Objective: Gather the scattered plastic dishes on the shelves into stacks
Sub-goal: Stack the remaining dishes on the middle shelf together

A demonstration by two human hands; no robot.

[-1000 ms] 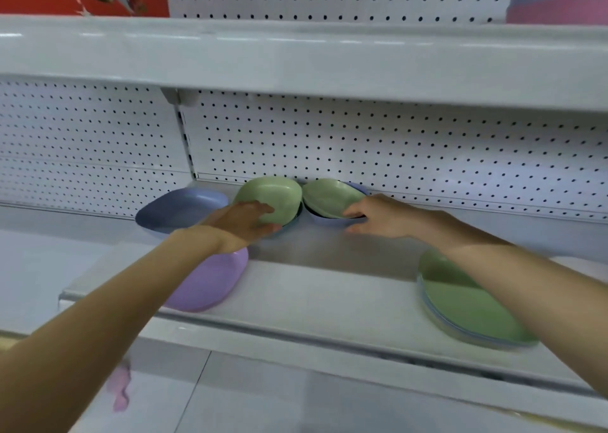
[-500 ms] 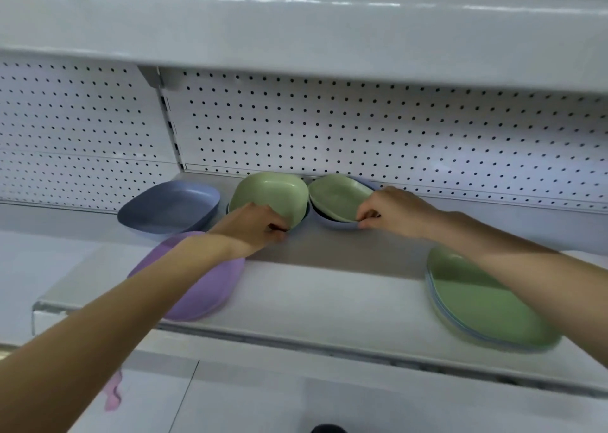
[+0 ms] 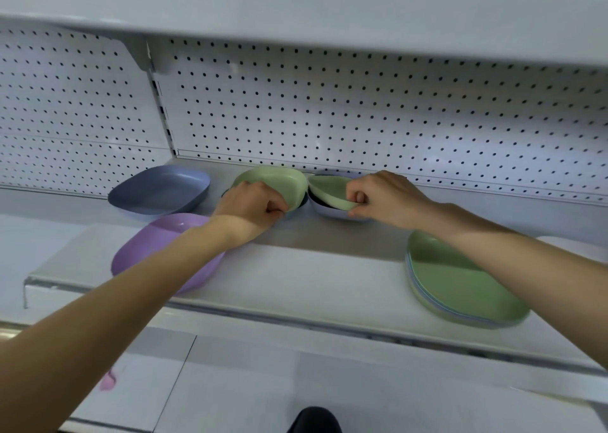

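Observation:
Two green dishes sit side by side at the back of the white shelf [image 3: 296, 278]. My left hand [image 3: 253, 207] pinches the front rim of the left green dish [image 3: 276, 181], which is tilted up over a darker dish. My right hand [image 3: 385, 199] grips the near rim of the right green dish [image 3: 329, 191], tilted inside a pale blue bowl [image 3: 329, 212]. A blue-grey square dish [image 3: 161, 191] lies at the back left. In front of it a purple dish [image 3: 164, 245] is partly hidden by my left forearm. A stack topped by a green plate [image 3: 460, 281] lies at the front right.
A pegboard wall [image 3: 362, 113] closes the back of the shelf, and an upper shelf [image 3: 296, 1] hangs low overhead. The shelf's front edge [image 3: 263, 314] runs below my arms, with a lower white shelf [image 3: 230, 376] beneath it.
Both hands have curled tighter on the green dishes' rims, and the dishes are tilted up more. The view has shifted down and closer.

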